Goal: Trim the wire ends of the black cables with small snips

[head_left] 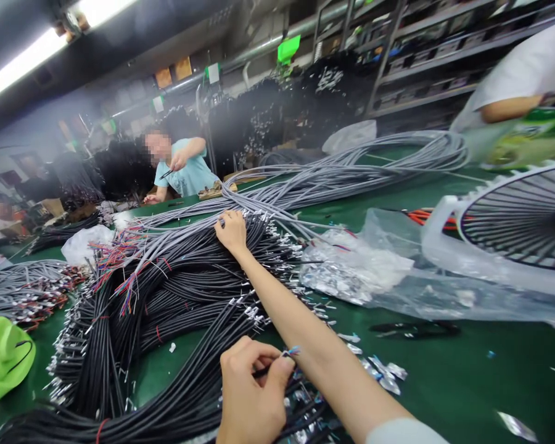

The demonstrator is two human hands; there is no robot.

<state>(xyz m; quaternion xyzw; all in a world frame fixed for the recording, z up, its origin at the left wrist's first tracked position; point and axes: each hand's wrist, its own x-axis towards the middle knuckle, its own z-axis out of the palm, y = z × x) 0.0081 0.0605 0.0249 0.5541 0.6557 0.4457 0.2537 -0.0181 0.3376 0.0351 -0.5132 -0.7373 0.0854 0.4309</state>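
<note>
My left hand (254, 391) is low in the middle of the head view, closed in a pinch. Between its thumb and fingers is a black cable with thin coloured wires (292, 351) showing at its end. Farther forward, my right arm reaches across the table, and my right hand (232, 232) rests on the pile, its fingers bent downward. Grey cables (198, 227) and black cables (189, 277) with silvery ends lie right under and beside it. The undersides of its fingers are hidden, so what they grip cannot be made out.
A clear plastic bag with foil scraps (342, 265) lies right of the cables, near a white fan (527, 222). Black-handled pliers (416, 330) and foil bits lie on the green table (481, 382). A lime-green fan (4, 357) stands left. Co-workers sit across the table.
</note>
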